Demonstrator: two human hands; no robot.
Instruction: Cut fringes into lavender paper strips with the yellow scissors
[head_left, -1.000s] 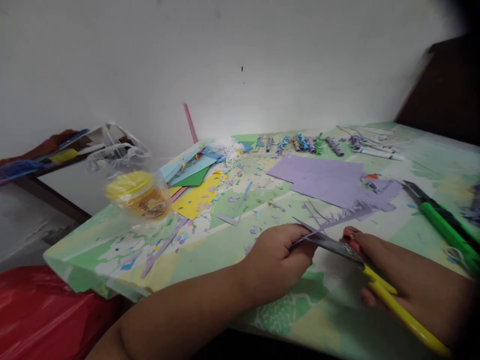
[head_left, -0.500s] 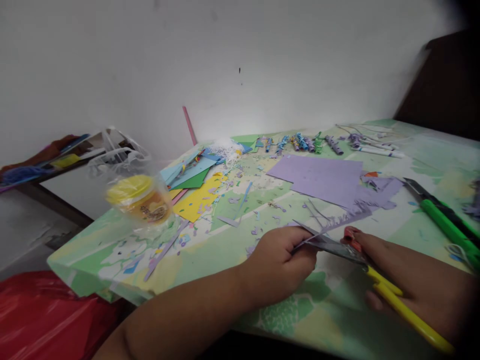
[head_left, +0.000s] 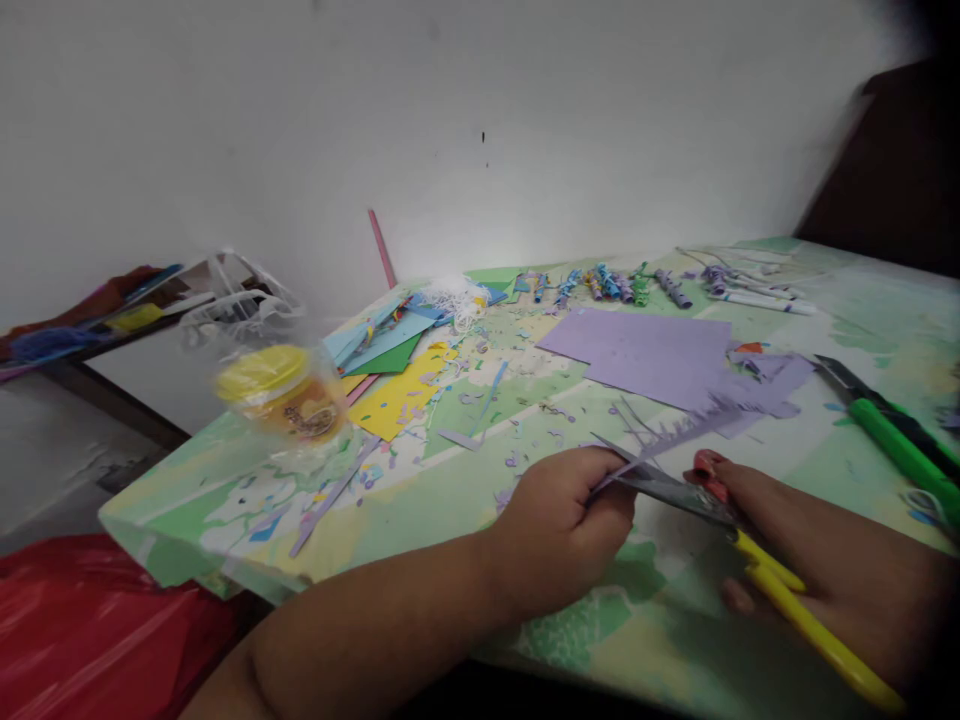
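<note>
My left hand pinches the near end of a fringed strip of purple paper, whose cut edge stands up in small teeth. In my right hand is a pair of scissors with yellow handles. Their blades point left, lying across the strip just beside my left fingers. Something red covers a fingertip of my right hand. Behind the strip lie purple paper sheets, overlapping one another. Little paper scraps are strewn left of my left hand.
A green-handled utility knife lies at the right. Curled paper rolls line the back, near white string and coloured sheets. A yellow-lidded tub in clear plastic stands left. A red plastic bag is below the table's left edge.
The fringed strip's far end has risen a little and swung slightly, its teeth now more upright. Both hands keep their hold, and the view has shifted slightly.
</note>
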